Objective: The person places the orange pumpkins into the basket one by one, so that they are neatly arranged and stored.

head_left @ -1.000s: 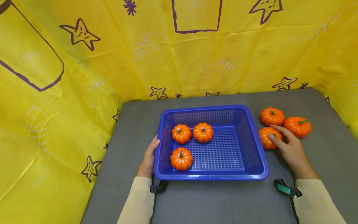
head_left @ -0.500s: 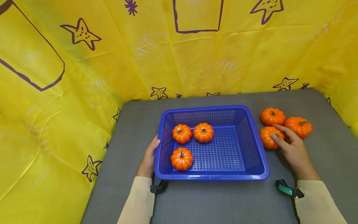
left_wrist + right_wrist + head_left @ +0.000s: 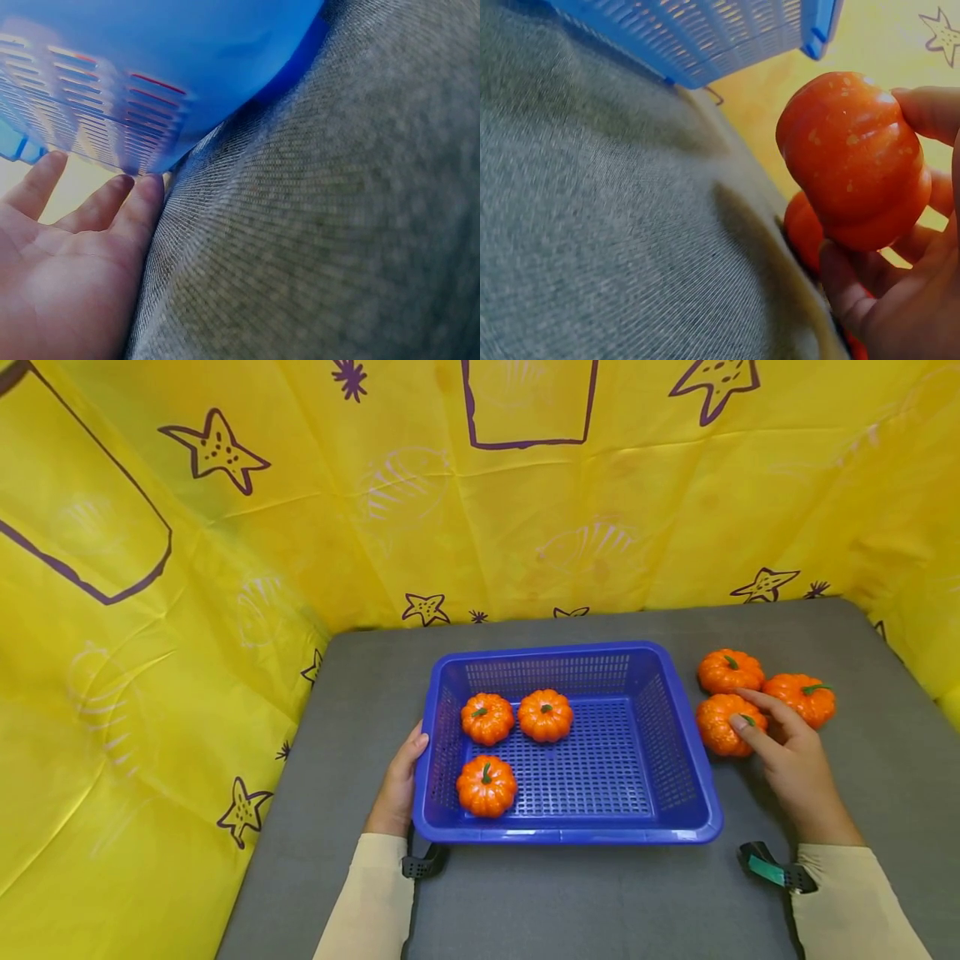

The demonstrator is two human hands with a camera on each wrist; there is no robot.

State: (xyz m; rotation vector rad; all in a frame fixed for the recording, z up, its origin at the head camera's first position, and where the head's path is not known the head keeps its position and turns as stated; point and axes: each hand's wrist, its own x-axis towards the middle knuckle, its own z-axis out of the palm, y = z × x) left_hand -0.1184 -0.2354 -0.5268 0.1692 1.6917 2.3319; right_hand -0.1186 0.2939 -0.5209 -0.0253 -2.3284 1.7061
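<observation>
A small orange toy pumpkin (image 3: 723,727) with a green stem is pinched by my right hand (image 3: 798,768), thumb on the near side and fingers on the far side. In the right wrist view the held pumpkin (image 3: 855,161) shows pale specks and is just off the table. My left hand (image 3: 397,781) holds the left side of a blue plastic basket (image 3: 566,836), its thumb at the rim. In the left wrist view, fingertips touch the basket's slotted outer wall (image 3: 225,52). Three pumpkins sit in the basket, including a front-left one (image 3: 487,786).
Two more pumpkins lie behind and right of the held one: a rear pumpkin (image 3: 726,670) and a right pumpkin (image 3: 801,700). The grey table (image 3: 562,902) is bordered at the back and sides by yellow patterned cloth (image 3: 495,543).
My right hand and its pumpkin have shifted slightly right and rearward, and the pumpkin appears a little higher. The left hand and basket stay in place.
</observation>
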